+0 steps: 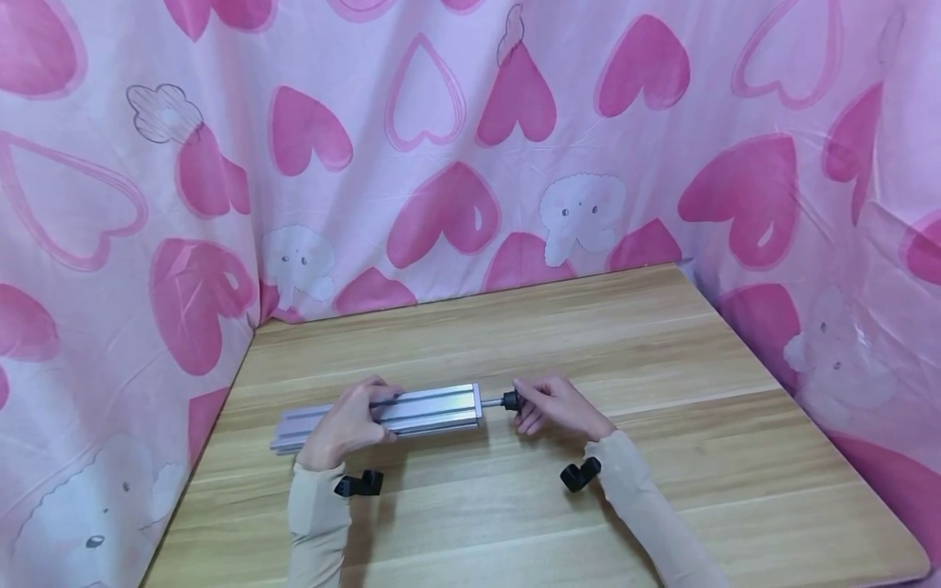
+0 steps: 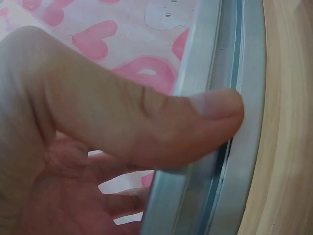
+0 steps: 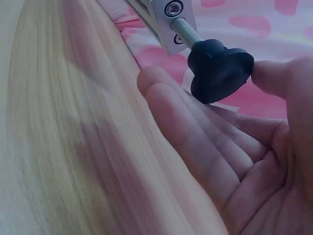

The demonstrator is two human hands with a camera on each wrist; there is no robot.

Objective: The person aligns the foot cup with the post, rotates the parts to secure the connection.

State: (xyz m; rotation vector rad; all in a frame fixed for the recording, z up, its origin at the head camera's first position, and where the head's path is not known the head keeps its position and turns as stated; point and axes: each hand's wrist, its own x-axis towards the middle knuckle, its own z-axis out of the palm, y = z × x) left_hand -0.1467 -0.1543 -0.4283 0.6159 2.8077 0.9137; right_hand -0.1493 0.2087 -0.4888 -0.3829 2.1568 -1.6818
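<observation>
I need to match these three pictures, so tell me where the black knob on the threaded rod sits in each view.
Head: black knob centre, at the right hand fingertips, right of the aluminium rail.
Left wrist: not in view; only rail and thumb.
Right wrist: upper right, on the threaded rod.
Shared landmark: the aluminium rail, whose end face shows here.

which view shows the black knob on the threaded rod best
The right wrist view: the black knob fills the frame close up, its threaded rod entering the aluminium bar's end, the right hand touching it. In the head view the knob is a tiny dark spot. The left wrist view misses it entirely.
</observation>
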